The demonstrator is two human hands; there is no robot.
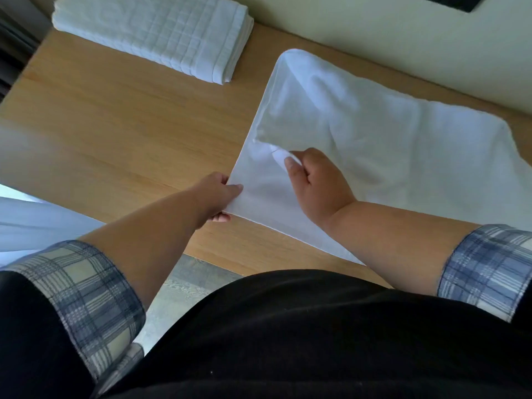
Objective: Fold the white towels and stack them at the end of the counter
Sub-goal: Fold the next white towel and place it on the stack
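Far to the left of the open towel (374, 145) there is more white cloth (34, 223), and I cannot tell what it is. Up and to the left of the open towel, the folded stack (149, 36) sits at the end of the counter (115, 116). The left hand (214, 197) pinches the open towel's left edge, thumb on top and fingers under. The open towel lies on the counter, with its near corner close to the counter's edge. On top of the open towel, near its left side, the right hand (316, 185) pinches a small bit of cloth.

The hands hold different spots, so the fold may come out crooked. The bumps in the far half may get trapped inside. If a hand lets go, the near corner may slide off.
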